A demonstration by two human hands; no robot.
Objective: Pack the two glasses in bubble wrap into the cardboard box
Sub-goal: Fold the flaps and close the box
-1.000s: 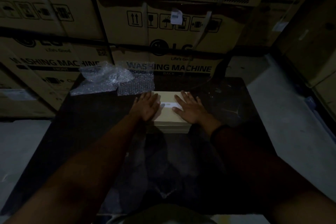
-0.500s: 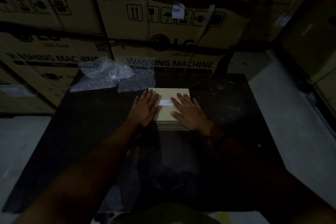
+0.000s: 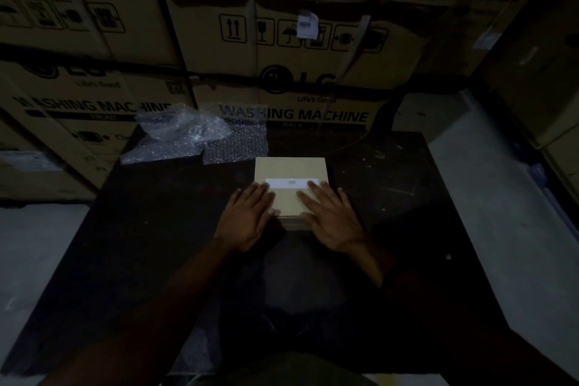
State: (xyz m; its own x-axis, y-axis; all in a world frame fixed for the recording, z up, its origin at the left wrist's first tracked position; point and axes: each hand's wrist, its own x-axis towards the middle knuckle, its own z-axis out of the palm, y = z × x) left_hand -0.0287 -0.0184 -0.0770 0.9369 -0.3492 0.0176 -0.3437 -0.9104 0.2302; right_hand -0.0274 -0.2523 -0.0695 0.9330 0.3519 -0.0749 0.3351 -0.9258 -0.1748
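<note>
While the cardboard box [image 3: 290,171] sits closed mid-table, my left hand [image 3: 248,219] and right hand [image 3: 331,220] press it, fingers flat.

Bare table [image 3: 391,185] lies right of the box [image 3: 289,169]; bubble wrap [image 3: 194,138] crowds far-left.

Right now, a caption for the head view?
Left hand and right hand rest flat on the closed cardboard box; bubble wrap lies beyond it, left.
</note>
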